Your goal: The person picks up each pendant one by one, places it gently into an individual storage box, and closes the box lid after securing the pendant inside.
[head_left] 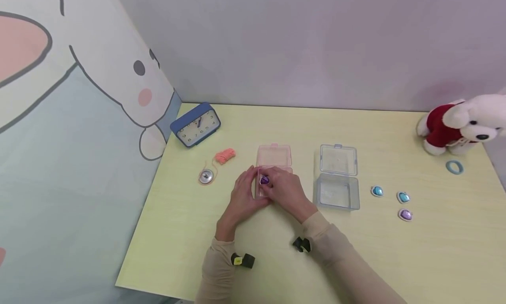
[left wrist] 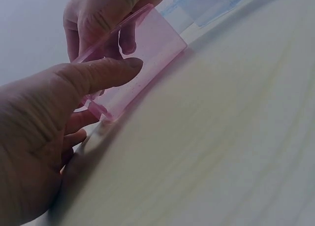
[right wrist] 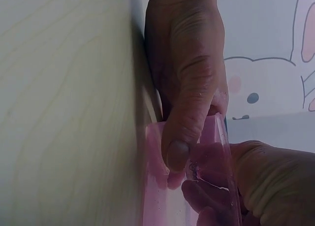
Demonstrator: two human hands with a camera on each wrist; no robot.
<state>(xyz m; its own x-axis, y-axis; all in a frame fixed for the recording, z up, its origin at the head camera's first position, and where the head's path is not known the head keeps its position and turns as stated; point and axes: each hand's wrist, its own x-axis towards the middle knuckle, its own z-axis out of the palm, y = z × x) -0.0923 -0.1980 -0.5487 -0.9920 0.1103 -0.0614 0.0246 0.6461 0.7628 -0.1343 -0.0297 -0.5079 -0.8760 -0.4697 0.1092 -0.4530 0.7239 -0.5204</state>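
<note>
Both hands hold something: the left hand (head_left: 242,195) grips a small rectangular box of see-through pink plastic (left wrist: 162,48), its thumb lying along the near wall, and the right hand (head_left: 287,187) pinches a deep purple gem (head_left: 264,180) with a pale rim. This gem is within the left part of the pink box; whether it touches the bottom, I cannot tell. It looks rounded, with light streaks, and the fingers partly hide its outline. The pink lid (head_left: 274,156) stands open. To the right, past an open clear plastic box (head_left: 334,192), lie two blue gems (head_left: 377,191) and one lilac gem (head_left: 405,214).
</note>
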